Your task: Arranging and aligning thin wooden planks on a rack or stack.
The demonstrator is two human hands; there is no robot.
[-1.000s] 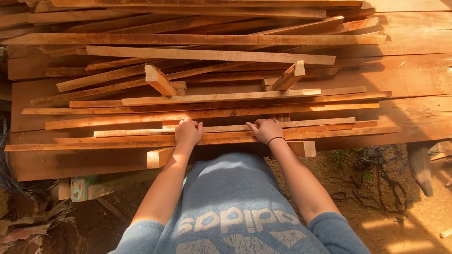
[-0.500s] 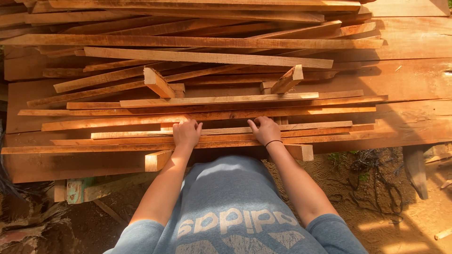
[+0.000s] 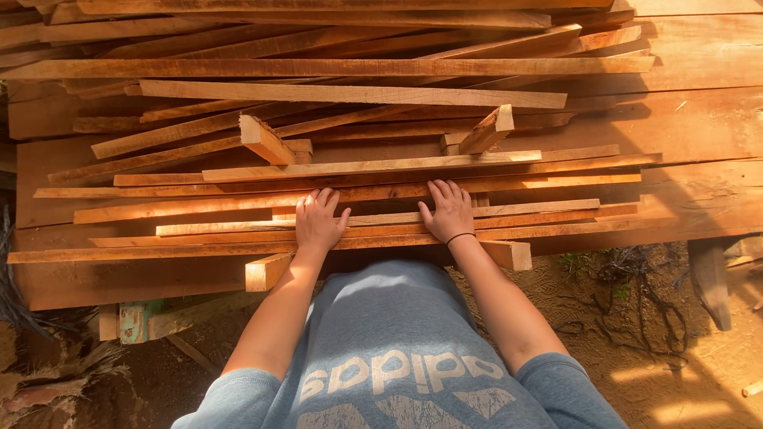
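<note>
My left hand lies flat, fingers spread, on long thin wooden strips at the near edge of a big pile of lumber. My right hand, with a dark band at the wrist, rests palm down on the same strips a little to the right. Both hands press on top of the slats; neither is wrapped around one. The strips run left to right across wide planks below them.
Two short wood blocks stick up from the pile beyond my hands. Block ends jut out under the near edge. Bare dirt ground with roots lies to the right, scrap wood at lower left.
Both hands have slid slightly farther onto the strips, fingers spreading flatter; the pile itself looks the same.
</note>
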